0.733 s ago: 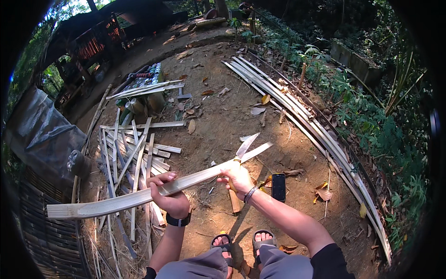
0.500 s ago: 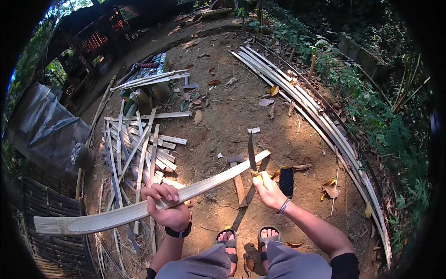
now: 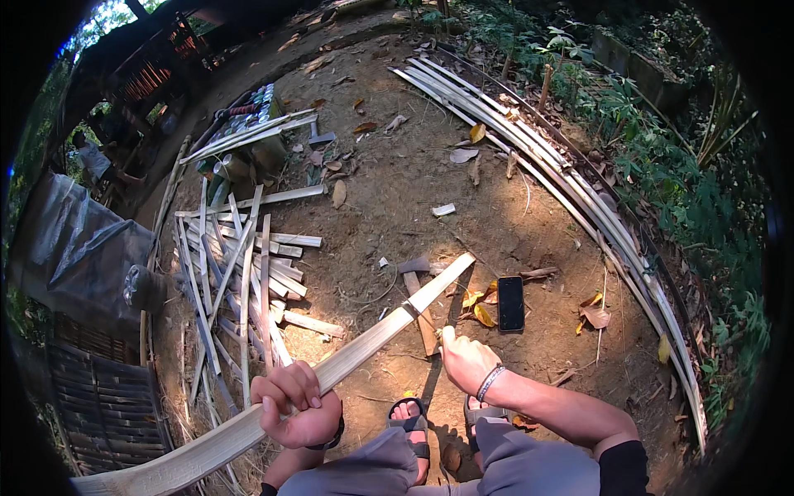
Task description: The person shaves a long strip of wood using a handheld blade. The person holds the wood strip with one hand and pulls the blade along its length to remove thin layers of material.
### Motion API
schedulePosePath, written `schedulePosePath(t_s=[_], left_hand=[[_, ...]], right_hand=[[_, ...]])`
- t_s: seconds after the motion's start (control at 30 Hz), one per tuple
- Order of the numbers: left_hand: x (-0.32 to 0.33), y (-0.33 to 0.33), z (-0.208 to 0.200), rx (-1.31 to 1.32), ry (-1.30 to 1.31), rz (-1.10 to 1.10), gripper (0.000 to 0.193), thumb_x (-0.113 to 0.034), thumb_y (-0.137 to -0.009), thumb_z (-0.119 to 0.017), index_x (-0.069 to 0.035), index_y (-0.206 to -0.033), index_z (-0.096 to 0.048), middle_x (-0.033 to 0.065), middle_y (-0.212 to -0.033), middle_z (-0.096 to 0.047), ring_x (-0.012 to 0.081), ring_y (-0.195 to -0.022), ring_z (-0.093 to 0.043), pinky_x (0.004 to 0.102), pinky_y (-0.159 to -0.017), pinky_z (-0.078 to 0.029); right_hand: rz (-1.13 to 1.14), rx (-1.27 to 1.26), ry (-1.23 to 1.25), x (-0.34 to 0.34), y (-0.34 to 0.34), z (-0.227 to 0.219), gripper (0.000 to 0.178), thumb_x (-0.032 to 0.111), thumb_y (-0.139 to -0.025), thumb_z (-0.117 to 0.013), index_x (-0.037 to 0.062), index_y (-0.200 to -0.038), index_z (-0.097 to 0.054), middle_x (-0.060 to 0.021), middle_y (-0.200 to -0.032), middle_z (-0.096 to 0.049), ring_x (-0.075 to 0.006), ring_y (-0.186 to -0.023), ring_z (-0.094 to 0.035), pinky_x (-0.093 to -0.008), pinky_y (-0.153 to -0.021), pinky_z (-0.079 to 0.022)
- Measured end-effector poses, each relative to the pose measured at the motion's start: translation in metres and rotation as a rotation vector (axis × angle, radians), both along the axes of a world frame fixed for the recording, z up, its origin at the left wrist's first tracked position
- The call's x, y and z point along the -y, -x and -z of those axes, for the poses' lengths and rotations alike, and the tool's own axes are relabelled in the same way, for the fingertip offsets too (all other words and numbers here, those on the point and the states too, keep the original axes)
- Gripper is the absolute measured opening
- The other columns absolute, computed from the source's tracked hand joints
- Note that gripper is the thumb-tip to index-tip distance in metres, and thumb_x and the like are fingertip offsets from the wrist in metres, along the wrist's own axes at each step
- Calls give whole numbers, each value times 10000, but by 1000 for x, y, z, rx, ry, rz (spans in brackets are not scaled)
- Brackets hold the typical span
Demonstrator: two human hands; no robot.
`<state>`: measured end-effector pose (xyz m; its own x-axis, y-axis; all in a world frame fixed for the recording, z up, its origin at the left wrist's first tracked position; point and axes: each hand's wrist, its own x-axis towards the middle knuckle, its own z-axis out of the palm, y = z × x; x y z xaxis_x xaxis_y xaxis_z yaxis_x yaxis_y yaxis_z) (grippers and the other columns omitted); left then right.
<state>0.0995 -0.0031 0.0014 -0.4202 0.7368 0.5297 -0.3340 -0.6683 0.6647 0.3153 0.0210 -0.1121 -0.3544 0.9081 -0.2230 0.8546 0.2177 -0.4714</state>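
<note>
My left hand (image 3: 299,403) is closed round a long pale bamboo strip (image 3: 372,337), which slants from the lower left up to the middle. My right hand (image 3: 470,360) grips a knife by its handle, mostly hidden in the fist. Its dark blade (image 3: 412,310) lies across the strip near the far end, apparently touching it; little of the blade shows. Beneath the strip's far end, a hatchet-like tool with a wooden handle (image 3: 426,332) lies on the ground. A black phone (image 3: 510,303) lies on the soil beyond my right hand.
Split bamboo pieces (image 3: 252,248) lie heaped on the left. Long bamboo strips (image 3: 571,178) curve along the right by green plants. A second metal-headed tool (image 3: 321,136) lies farther off, near more strips (image 3: 248,136). A plastic sheet (image 3: 74,231) and a woven bamboo panel (image 3: 107,405) border the left.
The knife has gone from raised upright beside the strip to lying across it. My left hand has tilted the strip more steeply, its near end lower. My right hand has moved slightly left and down.
</note>
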Motion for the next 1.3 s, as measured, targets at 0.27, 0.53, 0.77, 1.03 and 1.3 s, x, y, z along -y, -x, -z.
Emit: schedulePosePath(t_s=[0.27, 0.53, 0.77, 1.03, 1.3], left_hand=[[-3, 6, 3, -58, -31, 41, 297, -234, -898, -421, -144, -637, -309, -5, -504, -312, 86, -394, -286, 238, -450, -286], [4, 1, 3, -74, 16, 16, 301, -238, -862, -461, -137, -617, -318, -2, -470, -328, 86, -375, -281, 239, -432, -279], [5, 9, -2, -47, 10, -22, 297, -251, -835, -482, -138, -612, -322, -6, -474, -330, 85, -383, -288, 241, -438, -273], [4, -1, 2, -99, 30, 29, 295, -245, -832, -486, -139, -610, -324, -4, -471, -330, 89, -383, -296, 240, -440, -275], [1, -1, 3, -80, 12, 11, 299, -243, -836, -485, -141, -610, -318, -8, -469, -331, 90, -375, -285, 235, -440, -289]], right_hand=[[-184, -135, 4, 0, 11, -19, 187, 136, -915, -413, -9, -1032, -395, -255, -733, -618, -416, -645, -643, -492, -521, -512], [-76, -70, 76, -11, 3, -6, 182, 109, -902, -410, -25, -1024, -393, -245, -694, -627, -379, -628, -655, -461, -531, -521], [-127, -79, -11, -18, 13, -8, 173, 85, -892, -423, -31, -1019, -402, -208, -709, -636, -371, -662, -657, -429, -555, -536], [-43, -95, 74, -25, -8, 6, 181, 101, -906, -385, -37, -1022, -398, -244, -712, -637, -395, -677, -657, -477, -580, -527], [-44, -116, 121, -20, -10, 14, 199, 115, -911, -390, -35, -1042, -385, -258, -718, -631, -417, -693, -652, -511, -602, -520]])
